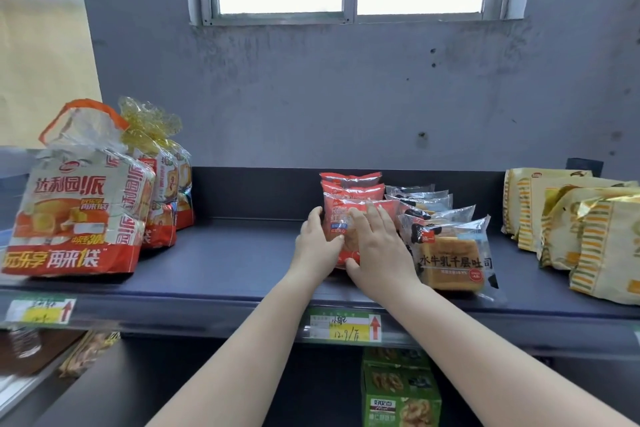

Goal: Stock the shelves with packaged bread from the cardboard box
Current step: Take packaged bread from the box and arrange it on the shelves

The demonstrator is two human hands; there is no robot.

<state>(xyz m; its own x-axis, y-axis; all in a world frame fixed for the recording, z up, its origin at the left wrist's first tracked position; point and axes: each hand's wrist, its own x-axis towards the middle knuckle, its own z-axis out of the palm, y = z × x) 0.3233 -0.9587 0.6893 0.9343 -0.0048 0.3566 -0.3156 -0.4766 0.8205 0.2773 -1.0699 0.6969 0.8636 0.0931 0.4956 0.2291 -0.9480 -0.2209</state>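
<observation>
A row of red bread packets [353, 188] stands upright on the dark shelf [235, 253], near its middle. Both hands rest on the front red packet [346, 211]. My left hand [317, 243] grips its left edge, thumb across the front. My right hand [375, 246] lies flat on its face, fingers spread, thumb under the lower edge. To the right, touching, stands a row of clear toast packets [450, 253]. The cardboard box is out of view.
Large orange and white loaf bags [76, 208] stand at the shelf's left end. Yellow striped bags [588, 236] fill the right end. Bare shelf lies between the loaf bags and the red packets. Price tags [344, 326] line the front rail. Green boxes [401, 395] sit on the shelf below.
</observation>
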